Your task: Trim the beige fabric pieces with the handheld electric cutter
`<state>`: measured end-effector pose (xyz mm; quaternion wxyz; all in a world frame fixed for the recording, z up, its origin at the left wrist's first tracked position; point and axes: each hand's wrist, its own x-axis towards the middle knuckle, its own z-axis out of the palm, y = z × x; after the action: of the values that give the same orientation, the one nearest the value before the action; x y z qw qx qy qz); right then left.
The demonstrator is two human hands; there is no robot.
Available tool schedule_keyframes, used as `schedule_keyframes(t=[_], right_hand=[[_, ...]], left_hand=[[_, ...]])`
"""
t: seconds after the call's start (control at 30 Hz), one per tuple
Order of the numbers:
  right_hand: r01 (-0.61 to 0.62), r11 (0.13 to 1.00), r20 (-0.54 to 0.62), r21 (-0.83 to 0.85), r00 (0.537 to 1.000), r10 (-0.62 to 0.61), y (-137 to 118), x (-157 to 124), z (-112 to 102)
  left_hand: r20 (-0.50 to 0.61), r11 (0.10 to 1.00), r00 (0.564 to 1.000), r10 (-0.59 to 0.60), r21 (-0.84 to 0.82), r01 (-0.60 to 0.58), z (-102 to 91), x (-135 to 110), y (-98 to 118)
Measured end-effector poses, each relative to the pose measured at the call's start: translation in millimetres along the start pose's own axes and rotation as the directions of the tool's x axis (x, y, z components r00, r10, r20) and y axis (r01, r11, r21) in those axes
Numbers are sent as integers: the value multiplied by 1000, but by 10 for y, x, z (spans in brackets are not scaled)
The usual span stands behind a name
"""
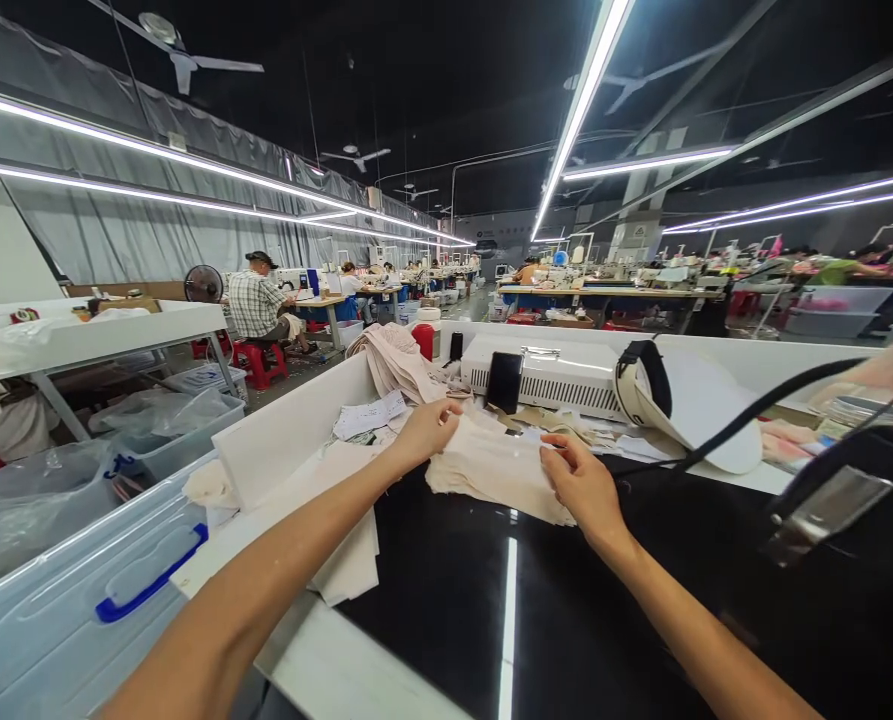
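A stack of cream fabric pieces lies on a glossy black worktop. My left hand has its fingers curled on the stack's upper left corner. My right hand pinches the stack's right edge. More cream cloth lies to the left and hangs over the worktop's edge. A paper slip rests just behind my left hand.
A white machine with a dark phone leaning on it stands behind the stack. A black cable and a black device are at right. Clear plastic bins sit at left. Seated workers fill rows of sewing tables beyond.
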<state>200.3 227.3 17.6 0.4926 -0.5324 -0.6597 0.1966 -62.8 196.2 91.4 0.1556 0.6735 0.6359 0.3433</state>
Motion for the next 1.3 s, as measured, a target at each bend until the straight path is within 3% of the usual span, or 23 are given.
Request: schedule_keyframes(t=[0.2,0.4,0.5,0.67,0.8,0.93,1.17,1.3], right_hand=[[2,978,72,-206,997,13,152,88,143],[170,923,136,-346,982,-131,225,14,144],[271,908,168,-318,959,-228,233,-131,60],[406,908,223,-103,899,-377,234,-599,-39],[376,926,303,31,880,-367,164,-998,-1],[348,933,369,96,858,-358,2,-1205,46],[271,944,504,188,798,-329,-253,-1356,-39],[-14,974,609,224,783,-129,-355,-1499,5]], left_hand=[[60,994,998,5,106,-11,124,-23,-159],[148,994,988,-44,107,28,221,-102,-224],[145,990,985,-97,118,80,4,-130,-296],[71,934,966,-248,281,220,-661,-333,-593],[25,845,925,-379,417,335,-984,-664,-848],[20,816,902,-430,436,380,-963,-943,-980],[-52,917,957,-284,277,287,-922,-1090,-907],[-83,980,989,-125,143,136,-859,-1284,-624]])
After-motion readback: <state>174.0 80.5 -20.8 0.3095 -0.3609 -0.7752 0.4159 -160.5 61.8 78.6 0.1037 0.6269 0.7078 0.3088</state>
